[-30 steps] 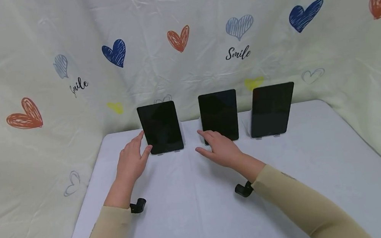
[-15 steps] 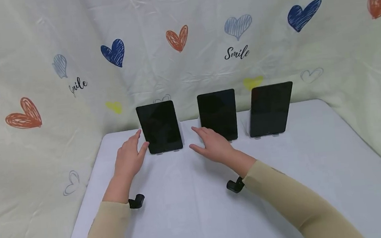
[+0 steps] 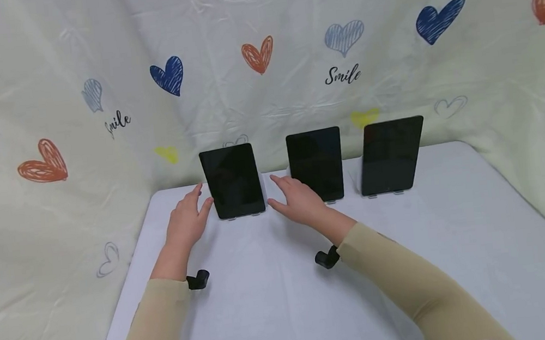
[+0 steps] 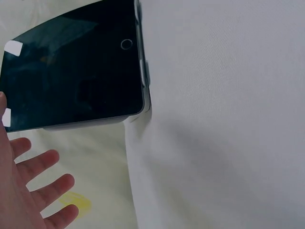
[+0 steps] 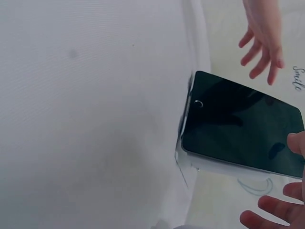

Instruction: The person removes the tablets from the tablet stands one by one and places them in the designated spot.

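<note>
Three black tablets stand upright on holders at the table's back. The left tablet (image 3: 232,181) lies between my two hands; its dark screen and round home button fill much of the left wrist view. My left hand (image 3: 186,220), fingers spread, is at its left edge, with the thumb tip right by the side. Past the right edge, my right hand (image 3: 300,203) has its thumb and fingers extended and covers the lower left corner of the middle tablet (image 3: 319,157) in the head view. Neither hand holds anything. In the right wrist view, both hands flank the left tablet (image 5: 238,126).
The right tablet (image 3: 391,156) leans on its stand beside the middle one. A white cloth covers the table (image 3: 285,300). Close behind the tablets hangs a pale curtain (image 3: 226,103) printed with hearts. Each wrist bears a small black camera (image 3: 327,258).
My right hand has moved left, from in front of the middle tablet toward the left tablet's right edge. My left hand has stayed almost in place. The tablets have not moved.
</note>
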`<act>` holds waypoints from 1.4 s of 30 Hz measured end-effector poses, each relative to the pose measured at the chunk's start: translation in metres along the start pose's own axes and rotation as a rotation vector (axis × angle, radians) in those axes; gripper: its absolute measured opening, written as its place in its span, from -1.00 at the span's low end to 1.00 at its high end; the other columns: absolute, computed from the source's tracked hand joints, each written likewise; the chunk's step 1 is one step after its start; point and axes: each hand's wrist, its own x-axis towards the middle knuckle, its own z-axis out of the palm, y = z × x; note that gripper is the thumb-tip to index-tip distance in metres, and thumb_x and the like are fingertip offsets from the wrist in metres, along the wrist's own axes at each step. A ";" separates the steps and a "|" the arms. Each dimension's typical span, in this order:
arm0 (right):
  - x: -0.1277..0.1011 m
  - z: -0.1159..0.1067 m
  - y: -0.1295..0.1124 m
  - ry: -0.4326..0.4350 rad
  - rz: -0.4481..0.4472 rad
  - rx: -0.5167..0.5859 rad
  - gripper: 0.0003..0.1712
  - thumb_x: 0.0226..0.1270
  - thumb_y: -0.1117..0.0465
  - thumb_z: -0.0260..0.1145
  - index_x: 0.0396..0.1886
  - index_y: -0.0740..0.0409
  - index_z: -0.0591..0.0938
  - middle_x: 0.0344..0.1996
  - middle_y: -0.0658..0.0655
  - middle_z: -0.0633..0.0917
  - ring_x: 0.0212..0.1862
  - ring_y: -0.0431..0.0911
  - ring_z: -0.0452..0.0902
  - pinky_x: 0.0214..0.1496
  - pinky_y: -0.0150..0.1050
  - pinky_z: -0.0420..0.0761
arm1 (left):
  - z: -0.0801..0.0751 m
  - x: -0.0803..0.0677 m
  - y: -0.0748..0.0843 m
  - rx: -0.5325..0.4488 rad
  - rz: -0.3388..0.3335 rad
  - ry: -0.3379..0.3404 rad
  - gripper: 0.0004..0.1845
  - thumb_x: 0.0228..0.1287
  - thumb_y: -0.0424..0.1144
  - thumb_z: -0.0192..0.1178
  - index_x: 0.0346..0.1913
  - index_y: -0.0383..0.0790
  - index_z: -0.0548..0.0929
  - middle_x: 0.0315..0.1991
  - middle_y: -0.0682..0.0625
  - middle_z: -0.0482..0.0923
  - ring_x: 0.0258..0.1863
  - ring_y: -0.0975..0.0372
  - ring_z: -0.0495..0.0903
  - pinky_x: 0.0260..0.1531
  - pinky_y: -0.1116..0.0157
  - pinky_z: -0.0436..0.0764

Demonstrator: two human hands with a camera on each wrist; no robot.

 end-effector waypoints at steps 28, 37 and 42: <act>0.038 0.003 -0.016 -0.013 0.089 0.063 -0.16 0.45 -0.17 0.19 0.57 0.00 0.15 0.41 0.15 0.35 0.36 0.01 0.34 0.34 -0.04 0.41 | 0.003 0.025 0.010 -0.061 -0.052 -0.041 -0.20 0.49 0.31 -0.21 0.60 -0.06 -0.01 0.46 -0.18 0.25 0.42 -0.15 0.21 0.33 -0.19 0.20; 0.046 -0.002 -0.022 -0.018 0.103 0.120 -0.14 0.46 -0.15 0.19 0.61 -0.11 0.05 0.43 0.19 0.31 0.35 0.04 0.35 0.32 -0.02 0.43 | 0.005 0.030 0.012 -0.092 -0.047 -0.024 -0.17 0.47 0.34 -0.21 0.61 0.00 -0.08 0.45 -0.17 0.25 0.40 -0.13 0.23 0.32 -0.19 0.22; 0.050 0.002 -0.022 -0.018 0.107 0.156 -0.14 0.47 -0.13 0.19 0.62 -0.16 0.02 0.42 0.19 0.31 0.33 0.04 0.37 0.31 -0.03 0.44 | 0.007 0.029 0.013 -0.110 -0.068 -0.030 -0.15 0.47 0.32 -0.18 0.61 -0.04 -0.12 0.45 -0.17 0.25 0.40 -0.13 0.23 0.32 -0.18 0.23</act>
